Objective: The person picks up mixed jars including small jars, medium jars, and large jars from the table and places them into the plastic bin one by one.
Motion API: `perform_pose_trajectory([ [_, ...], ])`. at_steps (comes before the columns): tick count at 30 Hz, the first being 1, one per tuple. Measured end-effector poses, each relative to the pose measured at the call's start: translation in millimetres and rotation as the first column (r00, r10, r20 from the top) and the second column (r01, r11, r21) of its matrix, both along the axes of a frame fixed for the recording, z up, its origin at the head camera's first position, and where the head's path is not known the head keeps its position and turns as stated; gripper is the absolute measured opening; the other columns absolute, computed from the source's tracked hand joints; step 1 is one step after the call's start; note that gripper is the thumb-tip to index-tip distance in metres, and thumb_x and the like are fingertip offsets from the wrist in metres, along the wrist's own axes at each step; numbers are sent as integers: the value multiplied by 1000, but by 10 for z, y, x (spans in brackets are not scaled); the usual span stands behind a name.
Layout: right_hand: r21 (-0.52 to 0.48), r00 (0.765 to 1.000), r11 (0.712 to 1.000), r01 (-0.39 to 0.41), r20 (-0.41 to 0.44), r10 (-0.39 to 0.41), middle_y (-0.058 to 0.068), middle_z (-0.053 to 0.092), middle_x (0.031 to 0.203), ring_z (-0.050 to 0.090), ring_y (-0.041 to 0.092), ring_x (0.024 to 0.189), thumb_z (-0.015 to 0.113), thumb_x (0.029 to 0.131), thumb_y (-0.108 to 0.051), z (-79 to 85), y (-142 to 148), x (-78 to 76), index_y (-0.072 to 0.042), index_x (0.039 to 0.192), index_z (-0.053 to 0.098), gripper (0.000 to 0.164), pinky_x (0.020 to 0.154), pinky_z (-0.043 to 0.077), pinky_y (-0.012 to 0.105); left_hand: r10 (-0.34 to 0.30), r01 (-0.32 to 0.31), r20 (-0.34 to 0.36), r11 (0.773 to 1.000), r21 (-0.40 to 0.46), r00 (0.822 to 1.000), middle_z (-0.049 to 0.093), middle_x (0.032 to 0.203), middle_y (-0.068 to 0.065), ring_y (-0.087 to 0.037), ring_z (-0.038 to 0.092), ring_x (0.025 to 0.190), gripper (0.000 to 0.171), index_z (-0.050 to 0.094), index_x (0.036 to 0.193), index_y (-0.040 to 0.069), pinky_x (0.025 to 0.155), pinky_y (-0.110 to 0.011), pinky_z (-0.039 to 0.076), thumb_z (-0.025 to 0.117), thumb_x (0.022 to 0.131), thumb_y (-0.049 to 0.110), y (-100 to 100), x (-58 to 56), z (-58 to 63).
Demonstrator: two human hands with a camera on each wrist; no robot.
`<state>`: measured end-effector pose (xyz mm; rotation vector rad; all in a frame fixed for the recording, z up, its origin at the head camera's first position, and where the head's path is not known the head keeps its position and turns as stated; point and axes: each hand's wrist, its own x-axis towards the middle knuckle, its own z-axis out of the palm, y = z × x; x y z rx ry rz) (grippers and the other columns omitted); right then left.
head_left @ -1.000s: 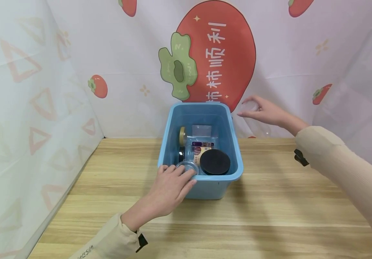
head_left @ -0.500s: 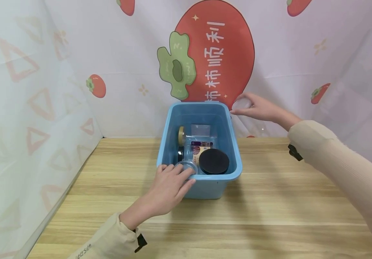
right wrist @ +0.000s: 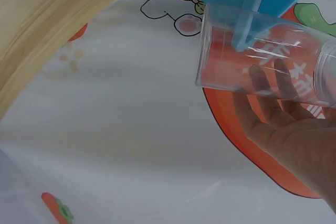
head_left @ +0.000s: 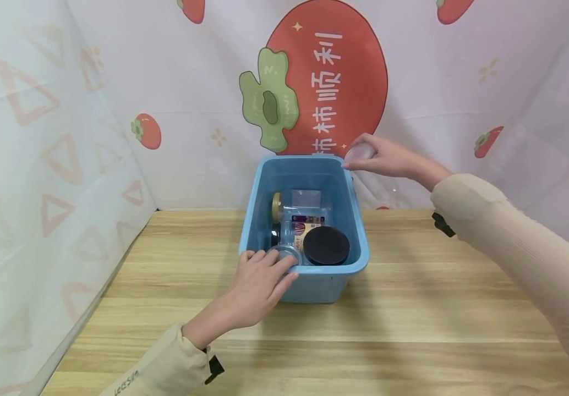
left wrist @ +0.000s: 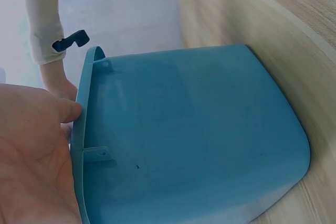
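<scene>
My left hand (head_left: 260, 289) grips the near rim of a blue plastic bin (head_left: 309, 286), fingers over the edge; the left wrist view shows the thumb against the rim's outer side. My right hand (head_left: 388, 157) holds a clear plastic jar (right wrist: 257, 56) at the bin's far right corner, level with or just above the rim. In the right wrist view the jar lies sideways, see-through, with my fingers behind it. Inside the bin are a black-lidded jar (head_left: 326, 246), a clear round jar (head_left: 286, 253) near my left fingers, and a clear jar with a gold lid (head_left: 277, 208).
The bin stands on a wooden table (head_left: 175, 275). Also in it are a labelled pack (head_left: 304, 230) and a black cap (head_left: 275, 235). A white cloth (head_left: 190, 165) printed with persimmons hangs behind, and another cloth borders the left side.
My right hand has moved left with the clear jar, coming up to the bin's far right corner and slightly higher. My left hand keeps its place on the near rim.
</scene>
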<state>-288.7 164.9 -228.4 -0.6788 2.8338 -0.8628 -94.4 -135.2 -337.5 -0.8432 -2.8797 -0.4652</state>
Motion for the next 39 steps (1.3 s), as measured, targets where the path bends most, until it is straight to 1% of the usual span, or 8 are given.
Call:
perform_pose_trajectory([
  [5, 4, 1000, 1000, -14, -3, 14, 22, 57, 134, 58, 40, 117, 71, 99, -37, 51, -68, 5, -6, 147, 44, 63, 97, 55, 55, -3, 3, -2, 1000, -6, 1000, 61, 99, -2, -22, 51, 90, 32, 66, 134, 15, 89, -49, 36, 48, 113, 32, 2, -1, 3],
  [13, 18, 1000, 1000, -10, 12, 10, 21, 56, 137, 57, 41, 121, 72, 98, -41, 130, -162, 33, -7, 148, 43, 67, 101, 53, 57, -1, 1, -9, 1000, -8, 1000, 59, 96, -1, -21, 49, 88, 31, 66, 133, 15, 87, -48, 35, 49, 113, 31, 3, 1, 15],
  [19, 14, 999, 1000, -19, 28, 18, 19, 54, 143, 55, 39, 126, 75, 95, -43, 151, -250, 27, -9, 150, 42, 72, 104, 52, 58, -2, 1, -16, 1000, -14, 1000, 58, 95, -1, -21, 49, 87, 30, 66, 132, 15, 87, -47, 35, 49, 113, 31, 6, 6, 16],
  [26, 38, 999, 999, -19, 33, 18, 18, 55, 144, 56, 39, 128, 74, 95, -44, 179, -370, 22, -10, 151, 42, 72, 106, 50, 59, -5, 4, -21, 1000, -25, 1000, 57, 94, 0, -21, 49, 87, 29, 66, 131, 16, 87, -47, 34, 49, 113, 31, 6, 5, 10],
  [33, 69, 999, 997, -32, 16, 31, 18, 56, 143, 57, 38, 127, 74, 95, -43, 200, -474, 10, -11, 151, 44, 72, 106, 50, 59, -7, 6, -23, 1000, -29, 1000, 57, 94, 0, -21, 49, 88, 28, 65, 130, 17, 87, -47, 34, 48, 113, 31, 4, -1, 1],
  [39, 66, 999, 997, -46, 27, 44, 19, 54, 147, 53, 39, 131, 74, 95, -42, 213, -551, 21, -12, 152, 44, 71, 108, 48, 60, -2, 1, -13, 999, -39, 1000, 58, 96, -1, -21, 50, 89, 29, 65, 131, 17, 87, -46, 34, 48, 113, 32, 12, 1, 6],
])
